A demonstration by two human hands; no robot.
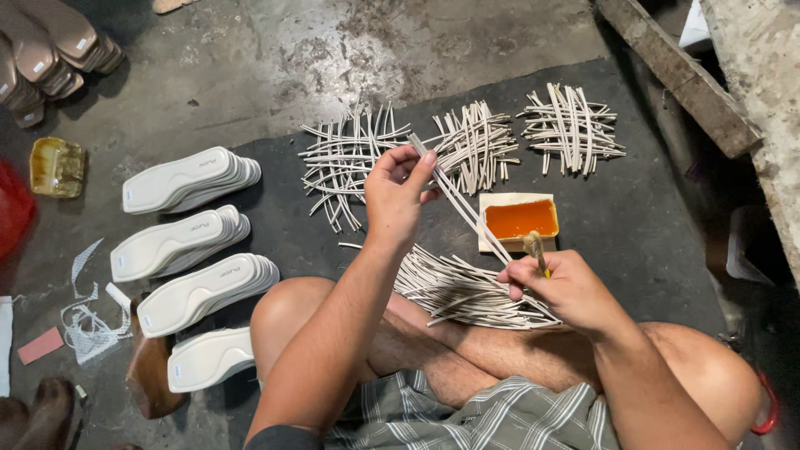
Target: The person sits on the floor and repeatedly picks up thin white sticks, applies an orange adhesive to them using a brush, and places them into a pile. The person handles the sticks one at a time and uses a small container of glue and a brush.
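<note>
Stained concrete floor (250, 67) carried a dark rubber mat (650, 225). Just behind its shallow tray of orange glue (520, 219), the left hand (394, 200) pinched a long pale strip (462, 204); right hand (567, 292), before the tray, was closed on a small glue brush (534, 248).

Soft overhead light, dim corners.

Sole stacks (187, 179) lie left of the strip piles (471, 146); the glue tray (518, 220) sits right, below them.
</note>
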